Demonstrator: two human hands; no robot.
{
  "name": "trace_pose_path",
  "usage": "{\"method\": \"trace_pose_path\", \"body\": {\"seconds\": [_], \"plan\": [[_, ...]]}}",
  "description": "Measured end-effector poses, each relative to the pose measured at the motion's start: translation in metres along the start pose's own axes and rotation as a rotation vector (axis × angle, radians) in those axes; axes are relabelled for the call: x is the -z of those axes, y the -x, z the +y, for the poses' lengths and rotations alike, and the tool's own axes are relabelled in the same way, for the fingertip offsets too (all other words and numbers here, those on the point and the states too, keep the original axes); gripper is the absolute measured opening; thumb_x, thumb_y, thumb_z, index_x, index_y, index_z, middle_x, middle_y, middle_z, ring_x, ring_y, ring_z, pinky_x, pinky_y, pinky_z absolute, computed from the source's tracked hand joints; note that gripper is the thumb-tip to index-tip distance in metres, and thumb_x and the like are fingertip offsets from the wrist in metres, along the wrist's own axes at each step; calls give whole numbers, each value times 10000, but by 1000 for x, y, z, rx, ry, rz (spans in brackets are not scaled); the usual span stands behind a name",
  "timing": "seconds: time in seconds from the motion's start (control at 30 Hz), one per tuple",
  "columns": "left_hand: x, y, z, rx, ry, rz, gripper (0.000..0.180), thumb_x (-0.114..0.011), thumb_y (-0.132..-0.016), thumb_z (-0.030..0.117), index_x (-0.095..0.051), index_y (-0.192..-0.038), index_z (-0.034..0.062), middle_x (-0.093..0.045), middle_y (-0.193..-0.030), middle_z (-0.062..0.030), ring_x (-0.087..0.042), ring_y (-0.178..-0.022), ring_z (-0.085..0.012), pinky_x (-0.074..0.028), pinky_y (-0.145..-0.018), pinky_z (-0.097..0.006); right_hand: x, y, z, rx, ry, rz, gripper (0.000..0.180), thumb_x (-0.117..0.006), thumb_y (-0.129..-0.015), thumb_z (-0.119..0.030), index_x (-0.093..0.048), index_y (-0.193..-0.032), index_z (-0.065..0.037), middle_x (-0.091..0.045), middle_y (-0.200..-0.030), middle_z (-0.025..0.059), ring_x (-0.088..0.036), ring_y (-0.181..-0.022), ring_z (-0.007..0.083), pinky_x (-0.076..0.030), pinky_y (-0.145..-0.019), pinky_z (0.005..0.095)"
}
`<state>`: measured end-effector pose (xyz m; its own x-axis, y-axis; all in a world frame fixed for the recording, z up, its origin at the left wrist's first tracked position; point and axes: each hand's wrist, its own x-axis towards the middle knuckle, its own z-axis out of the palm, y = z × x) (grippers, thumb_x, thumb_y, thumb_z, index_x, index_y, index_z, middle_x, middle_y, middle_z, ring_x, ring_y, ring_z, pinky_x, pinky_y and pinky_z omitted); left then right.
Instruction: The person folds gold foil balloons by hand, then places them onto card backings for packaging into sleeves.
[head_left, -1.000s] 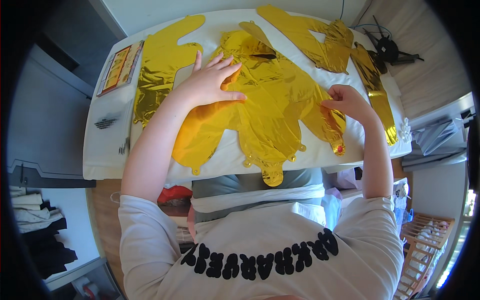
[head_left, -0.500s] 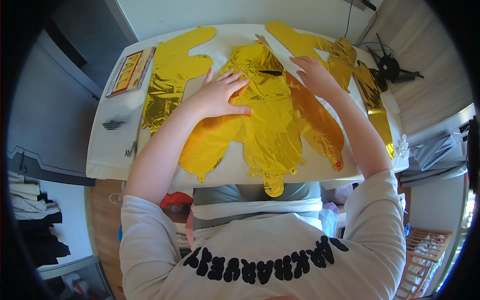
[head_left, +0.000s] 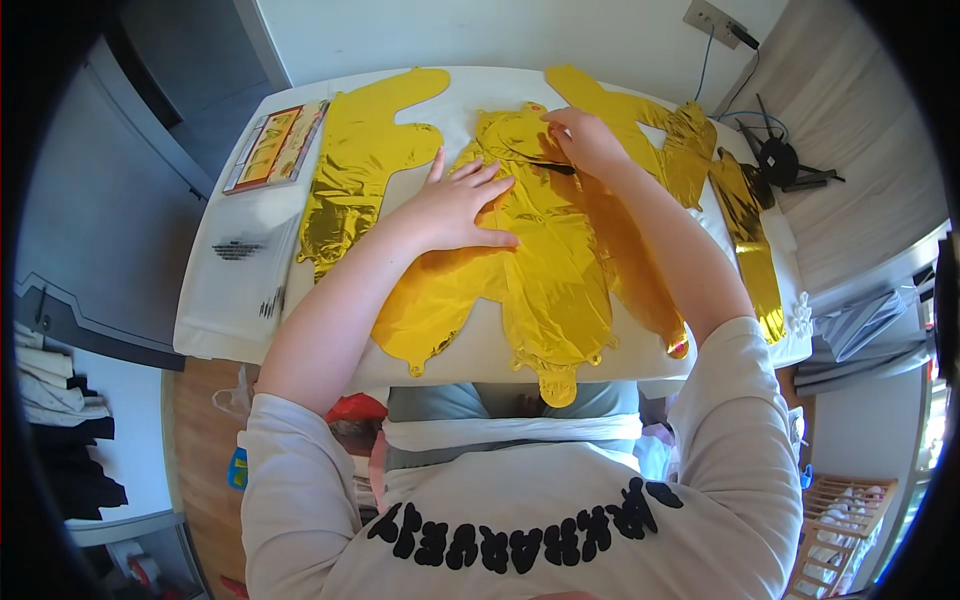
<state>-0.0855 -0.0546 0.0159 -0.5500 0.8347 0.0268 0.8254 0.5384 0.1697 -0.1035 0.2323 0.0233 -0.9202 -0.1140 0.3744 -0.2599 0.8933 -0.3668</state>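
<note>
A flat, creased gold foil balloon (head_left: 555,270) lies in the middle of the table, with rounded lobes and small tabs along its near edge. My left hand (head_left: 463,208) rests flat on its left part, fingers spread. At the balloon's far right my right hand (head_left: 585,140) has its bent fingers closed on the foil edge, beside a dark fold; the fingertips are partly hidden. Under my right forearm lies an orange-shaded lobe of the foil. Another flat gold foil balloon (head_left: 345,180) is at the left, and a further gold foil piece (head_left: 605,100) stretches along the far right.
On the white-covered table (head_left: 215,325), a flat colourful box (head_left: 275,147) sits at the far left near a clear plastic sheet (head_left: 240,240). A black router (head_left: 780,160) with antennas and cables stands at the right. A wooden crib (head_left: 835,515) is on the floor at lower right.
My right hand has moved left and closed on the balloon's far edge, where the raised foil now lies flatter. My left hand stays spread on the foil. The whole view has shifted slightly.
</note>
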Motion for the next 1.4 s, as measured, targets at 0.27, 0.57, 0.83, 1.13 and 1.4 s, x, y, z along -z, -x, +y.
{"method": "trace_pose_path", "body": {"seconds": [0.27, 0.57, 0.83, 1.13, 1.4], "plan": [[0, -4, 2, -11, -9, -10, 1088, -557, -817, 862, -351, -1617, 153, -284, -1689, -151, -218, -1580, -319, 37, -1250, -644, -21, -15, 19, 134, 43, 15, 299, -574, -1008, -149, -651, -1278, -47, -675, -1252, 180, -625, -1163, 367, -506, -1003, 427], [-6, 0, -7, -11, 61, -14, 1083, -563, -820, 856, -340, -1623, 165, -261, -1700, -143, -183, -1590, -309, 13, -1267, -607, -23, -8, -9, 51, 83, -125, 337, -552, -1040, -254, -634, -1267, -19, -637, -1338, 191, -582, -1245, 389, -472, -1063, 431], [-6, -1, -8, -47, 113, 35, 1083, -594, -838, 815, -284, -1638, 155, -232, -1707, -149, -181, -1591, -296, 1, -1276, -583, -45, -4, 26, 181, 138, 45, 415, -527, -1038, -358, -602, -1328, -71, -579, -1438, 188, -536, -1319, 400, -418, -1123, 474], [-1, -2, -6, -11, 61, 2, 1068, -571, -854, 813, -326, -1615, 105, -248, -1700, -154, -183, -1591, -285, 28, -1268, -600, -25, -3, 15, 181, 294, -168, 570, -500, -1058, -471, -494, -1486, -96, -472, -1568, 132, -444, -1445, 322, -354, -1193, 434], [-3, -3, -5, 0, 45, -14, 1081, -566, -843, 827, -325, -1617, 112, -262, -1700, -136, -167, -1595, -286, 46, -1261, -613, 37, 27, -3, -252, -629, -38, 585, -492, -1082, -495, -530, -1495, -83, -548, -1516, 88, -511, -1388, 234, -402, -1138, 364]]}}
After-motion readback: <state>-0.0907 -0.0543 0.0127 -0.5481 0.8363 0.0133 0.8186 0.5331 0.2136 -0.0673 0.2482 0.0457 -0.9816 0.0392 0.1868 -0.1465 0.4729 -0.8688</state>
